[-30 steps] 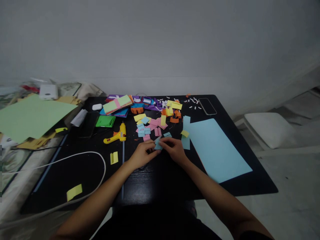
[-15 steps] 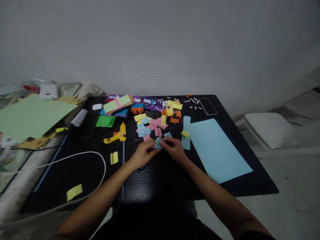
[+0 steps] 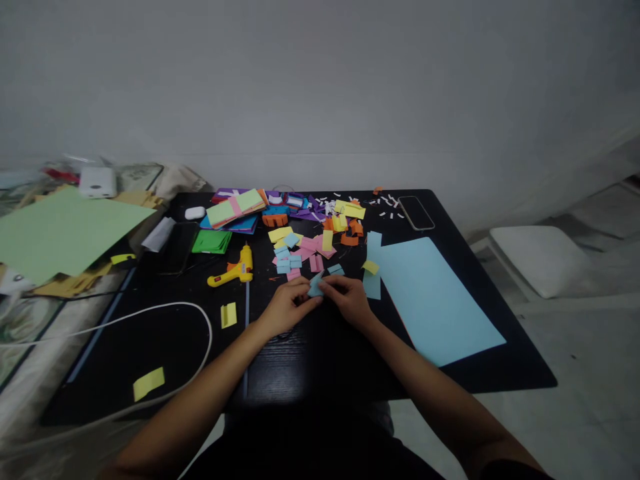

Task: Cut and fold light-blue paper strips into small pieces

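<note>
A small piece of light blue paper [image 3: 315, 287] is pinched between my two hands, just above the black table. My left hand [image 3: 290, 305] is closed on its left side, with the thumb pointing right. On the right side, the fingertips of my right hand [image 3: 349, 299] grip the same piece. It looks folded, with one edge standing up. Just beyond my hands lie folded light blue pieces [image 3: 283, 266], pink pieces [image 3: 316, 263] and yellow pieces [image 3: 280, 234] of paper.
A yellow glue gun [image 3: 240, 268] lies left of my hands. Large light blue sheets [image 3: 440, 300] cover the table's right side, with a phone [image 3: 416, 213] behind. A white cable [image 3: 200, 313] loops at left. Paper stacks [image 3: 235, 209] and white scraps [image 3: 390, 203] sit at the back.
Both hands stay in nearly the same place. The light blue paper between them has tilted slightly, and its raised edge shows more plainly.
</note>
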### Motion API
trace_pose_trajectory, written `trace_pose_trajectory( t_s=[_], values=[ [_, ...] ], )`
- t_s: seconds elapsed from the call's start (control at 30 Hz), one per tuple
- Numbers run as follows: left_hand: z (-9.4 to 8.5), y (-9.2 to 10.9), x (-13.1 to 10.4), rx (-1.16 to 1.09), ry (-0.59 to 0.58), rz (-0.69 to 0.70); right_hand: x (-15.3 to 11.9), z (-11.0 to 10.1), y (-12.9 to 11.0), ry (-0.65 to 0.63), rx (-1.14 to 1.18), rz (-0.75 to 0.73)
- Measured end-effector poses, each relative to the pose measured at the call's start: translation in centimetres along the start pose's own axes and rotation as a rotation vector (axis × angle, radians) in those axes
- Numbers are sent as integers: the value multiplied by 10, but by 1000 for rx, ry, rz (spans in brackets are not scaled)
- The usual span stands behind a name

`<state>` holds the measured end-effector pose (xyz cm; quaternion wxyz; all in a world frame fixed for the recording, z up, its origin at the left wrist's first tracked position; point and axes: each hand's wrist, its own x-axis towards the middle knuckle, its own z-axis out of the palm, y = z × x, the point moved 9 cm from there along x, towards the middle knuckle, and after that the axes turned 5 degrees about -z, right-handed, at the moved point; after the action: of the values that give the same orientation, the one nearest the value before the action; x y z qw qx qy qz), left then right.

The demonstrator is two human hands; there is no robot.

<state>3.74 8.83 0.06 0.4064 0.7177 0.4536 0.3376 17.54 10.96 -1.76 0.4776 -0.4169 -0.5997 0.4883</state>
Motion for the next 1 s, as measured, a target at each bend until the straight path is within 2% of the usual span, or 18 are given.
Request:
trace_pose_trajectory(
  t_s=[0.2,0.4,0.6,0.83,1.0],
  values=[
    [0,0,0,56,21,-14,0,-1,2,28,-18,14],
    [1,-7,0,105,12,-98,0,-2,1,50,-29,15],
    [0,-6,0,108,11,-96,1,0,-1,40,-34,12],
    [1,-2,-2,125,20,-58,1,0,-2,30,-51,18],
    [-4,6,-5,145,94,30,2,-4,0,44,-61,25]
  ],
)
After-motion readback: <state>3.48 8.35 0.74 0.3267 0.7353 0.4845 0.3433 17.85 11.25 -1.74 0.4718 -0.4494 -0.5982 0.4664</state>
